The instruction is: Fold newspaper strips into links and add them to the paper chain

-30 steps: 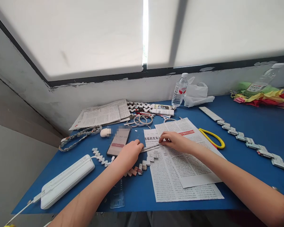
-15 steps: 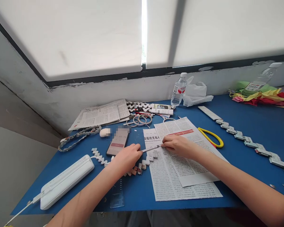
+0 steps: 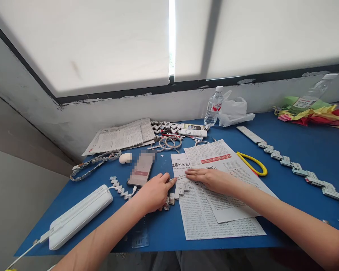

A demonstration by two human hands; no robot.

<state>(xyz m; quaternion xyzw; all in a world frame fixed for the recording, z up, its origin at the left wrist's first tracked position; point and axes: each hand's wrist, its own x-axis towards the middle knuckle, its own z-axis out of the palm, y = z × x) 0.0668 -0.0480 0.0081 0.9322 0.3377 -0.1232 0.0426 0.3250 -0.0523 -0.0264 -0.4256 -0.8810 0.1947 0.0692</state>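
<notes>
A thin folded newspaper strip (image 3: 181, 177) lies on the printed sheets between my hands, mostly covered by fingers. My left hand (image 3: 157, 190) is curled, with its thumb and forefinger at the strip's left end. Flat on the paper, my right hand (image 3: 211, 180) has its fingers stretched out over the strip's other end. Below the strip, a zigzag chain of folded paper (image 3: 173, 196) runs partly under my left hand. The newspaper sheets (image 3: 223, 227) overlap beneath my right hand and forearm.
A phone (image 3: 142, 169) and white mouse (image 3: 125, 158) lie beyond my left hand; a white power strip (image 3: 80, 218) is at left. Yellow-handled scissors (image 3: 252, 163) and a long folded-paper chain (image 3: 299, 171) lie right. A water bottle (image 3: 214, 107) stands at the back.
The strip has gone from slanting between my fingertips to lying lower against the sheets. My right hand has shifted left and flattened; my left forefinger has stretched out to the right.
</notes>
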